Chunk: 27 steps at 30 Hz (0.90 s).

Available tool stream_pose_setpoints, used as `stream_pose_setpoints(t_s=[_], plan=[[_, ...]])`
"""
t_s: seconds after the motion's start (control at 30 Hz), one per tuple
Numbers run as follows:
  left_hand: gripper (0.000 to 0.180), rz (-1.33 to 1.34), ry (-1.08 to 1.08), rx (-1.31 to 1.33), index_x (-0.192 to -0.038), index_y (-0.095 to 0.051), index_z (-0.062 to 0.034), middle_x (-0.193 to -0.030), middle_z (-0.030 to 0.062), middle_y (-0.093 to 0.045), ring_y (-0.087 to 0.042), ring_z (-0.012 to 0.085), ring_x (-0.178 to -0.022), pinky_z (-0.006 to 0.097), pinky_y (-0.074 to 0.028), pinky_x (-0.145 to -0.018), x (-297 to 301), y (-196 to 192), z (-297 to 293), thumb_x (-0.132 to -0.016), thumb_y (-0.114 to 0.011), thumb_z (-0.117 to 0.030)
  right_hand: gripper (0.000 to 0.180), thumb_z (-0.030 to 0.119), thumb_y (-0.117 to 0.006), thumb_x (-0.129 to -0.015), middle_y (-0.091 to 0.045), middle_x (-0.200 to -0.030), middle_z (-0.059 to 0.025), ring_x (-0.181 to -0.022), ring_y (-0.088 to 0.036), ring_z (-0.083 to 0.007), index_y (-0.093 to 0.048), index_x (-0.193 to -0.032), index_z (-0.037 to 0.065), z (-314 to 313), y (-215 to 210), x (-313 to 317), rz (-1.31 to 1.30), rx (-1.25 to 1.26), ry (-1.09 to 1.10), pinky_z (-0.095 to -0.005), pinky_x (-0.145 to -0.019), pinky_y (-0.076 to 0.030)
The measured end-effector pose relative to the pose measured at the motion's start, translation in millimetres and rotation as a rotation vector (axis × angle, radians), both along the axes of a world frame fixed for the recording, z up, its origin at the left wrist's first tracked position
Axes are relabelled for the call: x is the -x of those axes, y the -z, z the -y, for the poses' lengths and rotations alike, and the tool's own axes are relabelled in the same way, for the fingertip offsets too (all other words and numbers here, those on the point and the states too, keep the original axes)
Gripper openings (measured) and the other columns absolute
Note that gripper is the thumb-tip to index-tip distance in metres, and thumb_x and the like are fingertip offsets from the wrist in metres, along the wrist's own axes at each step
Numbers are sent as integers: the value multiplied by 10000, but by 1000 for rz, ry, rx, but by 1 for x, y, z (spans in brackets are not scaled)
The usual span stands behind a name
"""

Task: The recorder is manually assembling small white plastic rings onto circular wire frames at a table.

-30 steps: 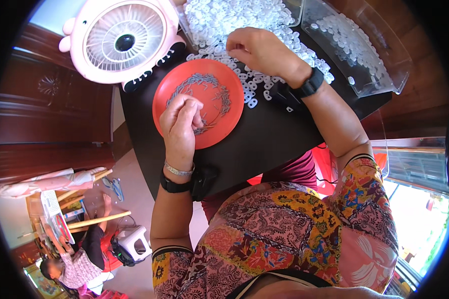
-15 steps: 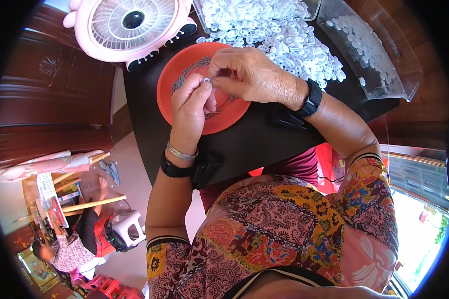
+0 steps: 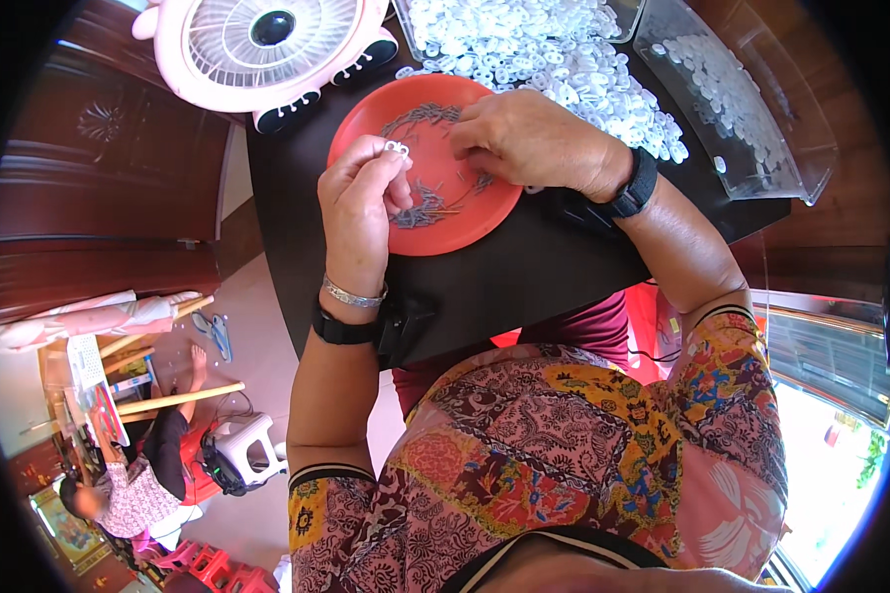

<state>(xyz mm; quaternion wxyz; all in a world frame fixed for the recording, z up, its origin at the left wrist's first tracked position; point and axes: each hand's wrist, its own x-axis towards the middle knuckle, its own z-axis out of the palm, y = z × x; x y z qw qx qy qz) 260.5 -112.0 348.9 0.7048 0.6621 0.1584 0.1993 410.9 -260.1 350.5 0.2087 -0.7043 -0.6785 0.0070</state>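
My left hand (image 3: 359,193) is closed, pinching a small white plastic piece with holes (image 3: 397,149) between thumb and fingertips. It is raised over the left side of a round orange-red plate (image 3: 455,237). Inside the plate lie many short, thin grey pins (image 3: 420,208), in loose heaps near its rim. My right hand (image 3: 539,138) reaches over the plate's right side, fingers bent together and pointing down at the pins. Whatever its fingertips pinch is hidden. Beyond the plate spreads a big pile of small white oval plastic pieces (image 3: 554,84), which look like the held one.
A pink fan (image 3: 198,84) stands at the far left of the dark table (image 3: 494,287). On the far right, a clear bin (image 3: 761,119) holds more white pieces. A white stool (image 3: 252,450) and another person (image 3: 148,499) are off to the left, below table level.
My hands were together over the plate and have parted. My right hand has moved right, down toward the pins. My left hand keeps the white piece, which now shows more clearly.
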Motion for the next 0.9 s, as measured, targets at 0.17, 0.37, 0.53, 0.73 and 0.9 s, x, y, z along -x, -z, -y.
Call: stream_pose_setpoints(t_s=[0.17, 0.37, 0.53, 0.73, 0.9], plan=[[156, -6, 17, 8, -757, -592, -13, -564, 7, -514, -460, 73, -511, 212, -326, -486, 1, -1, 1, -841, -529, -128, 67, 102, -616, -760, -589, -824, -65, -835, -595, -268, -618, -821, 75, 4, -6, 3, 102, 62, 6, -381, -675, -492], [153, -16, 35, 25, -753, -591, -13, -570, 5, -512, -462, 73, -515, 212, -329, -490, 1, -1, 3, -841, -532, -125, 50, 113, -600, -770, -557, -799, -74, -802, -587, -275, -601, -774, 64, 1, -2, 8, 124, 74, -84, -379, -659, -489], [163, -5, 33, 13, -760, -591, -10, -576, 5, -514, -465, 73, -517, 212, -333, -492, 1, 0, 4, -847, -529, -134, 76, 107, -578, -786, -539, -788, -88, -797, -580, -285, -556, -747, 45, -2, 2, 12, 176, 102, -32, -385, -659, -486], [171, -18, 23, 10, -765, -594, -9, -577, 7, -519, -470, 72, -515, 211, -334, -489, 1, 0, 4, -852, -527, -141, 63, 105, -600, -773, -544, -807, -78, -817, -585, -275, -568, -784, 51, 4, -7, 1, 43, 18, -37, -376, -665, -487], [173, -21, 32, -15, -769, -595, -7, -577, 5, -521, -468, 71, -512, 209, -335, -487, 0, 1, 2, -854, -527, -141, 66, 112, -617, -764, -554, -793, -63, -820, -591, -260, -581, -779, 59, 5, -9, 0, 163, 27, 13, -374, -667, -491]])
